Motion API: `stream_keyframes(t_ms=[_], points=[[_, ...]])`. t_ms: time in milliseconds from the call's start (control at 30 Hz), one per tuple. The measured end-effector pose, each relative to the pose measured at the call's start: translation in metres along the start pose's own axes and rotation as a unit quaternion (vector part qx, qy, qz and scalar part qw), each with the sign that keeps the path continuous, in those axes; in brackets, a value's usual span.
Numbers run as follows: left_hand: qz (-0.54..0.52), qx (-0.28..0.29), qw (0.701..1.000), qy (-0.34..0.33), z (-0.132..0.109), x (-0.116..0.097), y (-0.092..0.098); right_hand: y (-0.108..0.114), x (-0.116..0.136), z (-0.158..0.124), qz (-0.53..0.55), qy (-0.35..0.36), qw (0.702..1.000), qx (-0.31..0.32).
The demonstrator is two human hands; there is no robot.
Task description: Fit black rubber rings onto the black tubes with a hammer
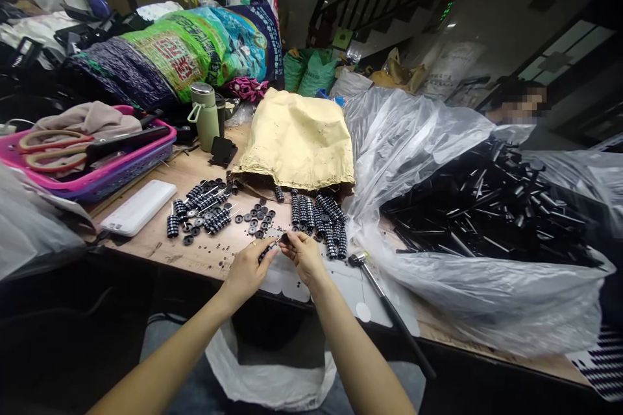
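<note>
My left hand (246, 270) is closed around a black ribbed roller (266, 251) with a thin metal rod sticking out of its right end. Close against that end, the fingers of my right hand (302, 257) pinch a small dark disc (285, 239). Both hands meet above the front part of the table. Just beyond them lie loose black discs (257, 219). To the left is a heap of ribbed rollers (219, 219), some with metal rods protruding. More rollers (304, 213) stand in rows at the mouth of a yellow sack (302, 136).
A hammer (384, 292) overhangs the table's front edge at right. Beside it, a clear plastic bag (438, 279) spills black parts (496, 207). On the left are a white box-like device (139, 207), a pink basket (102, 178) with scissors, and a green flask (204, 117).
</note>
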State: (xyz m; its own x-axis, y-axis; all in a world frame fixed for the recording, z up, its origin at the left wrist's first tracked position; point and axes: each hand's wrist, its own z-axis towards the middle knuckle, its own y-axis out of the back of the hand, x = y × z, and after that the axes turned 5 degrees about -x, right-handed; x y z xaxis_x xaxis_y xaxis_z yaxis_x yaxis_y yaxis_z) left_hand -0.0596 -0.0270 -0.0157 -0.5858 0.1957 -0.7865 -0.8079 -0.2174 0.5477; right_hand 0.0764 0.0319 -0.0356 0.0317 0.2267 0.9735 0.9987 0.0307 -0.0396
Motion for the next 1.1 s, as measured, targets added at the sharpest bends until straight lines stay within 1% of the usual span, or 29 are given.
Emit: stream_keyframes(t_ms=[67,167,300,467,533,567,600,633,667,700,733,767,867,967,1033,1100], points=[[0.020,0.008,1.000,-0.001,-0.003,0.001,-0.002,-0.005,0.003,-0.004,0.039,-0.021,0.999,-0.002],[0.051,0.005,0.999,0.005,-0.005,0.003,-0.004,-0.010,0.008,-0.009,0.074,-0.038,0.997,0.003],[0.072,0.002,0.997,0.012,-0.008,0.004,-0.002,-0.013,0.011,-0.013,0.082,-0.034,0.996,0.015],[0.057,-0.001,0.998,0.026,-0.012,0.011,0.000,-0.016,0.012,-0.020,0.043,0.013,0.998,0.048],[0.028,-0.022,0.999,0.038,-0.013,0.018,0.002,-0.020,0.011,-0.021,-0.015,0.054,0.995,0.084],[0.011,-0.035,0.998,0.046,-0.014,0.021,0.004,-0.023,0.011,-0.021,-0.068,0.089,0.989,0.098],[-0.004,-0.047,0.997,0.056,-0.014,0.024,0.007,-0.028,0.010,-0.020,-0.145,0.136,0.975,0.097],[-0.016,-0.056,0.996,0.068,-0.015,0.028,0.010,-0.033,0.009,-0.017,-0.232,0.185,0.952,0.081],[-0.026,-0.064,0.994,0.080,-0.015,0.031,0.013,-0.038,0.007,-0.014,-0.312,0.227,0.921,0.054],[-0.033,-0.071,0.993,0.092,-0.015,0.033,0.017,-0.044,0.005,-0.010,-0.372,0.256,0.892,0.024],[-0.037,-0.078,0.991,0.104,-0.016,0.035,0.021,-0.049,0.003,-0.006,-0.412,0.272,0.870,0.001],[-0.038,-0.084,0.989,0.114,-0.015,0.036,0.024,-0.053,0.002,-0.001,-0.431,0.279,0.858,-0.010],[-0.027,-0.087,0.988,0.122,-0.015,0.037,0.032,-0.061,-0.001,0.008,-0.421,0.286,0.861,-0.005],[-0.016,-0.069,0.991,0.111,-0.013,0.036,0.034,-0.061,0.001,0.007,-0.399,0.292,0.869,0.003],[-0.013,-0.048,0.993,0.107,-0.012,0.036,0.032,-0.058,0.005,0.002,-0.367,0.292,0.883,0.016],[-0.009,-0.031,0.994,0.101,-0.011,0.035,0.029,-0.055,0.008,-0.004,-0.303,0.289,0.907,0.040]])
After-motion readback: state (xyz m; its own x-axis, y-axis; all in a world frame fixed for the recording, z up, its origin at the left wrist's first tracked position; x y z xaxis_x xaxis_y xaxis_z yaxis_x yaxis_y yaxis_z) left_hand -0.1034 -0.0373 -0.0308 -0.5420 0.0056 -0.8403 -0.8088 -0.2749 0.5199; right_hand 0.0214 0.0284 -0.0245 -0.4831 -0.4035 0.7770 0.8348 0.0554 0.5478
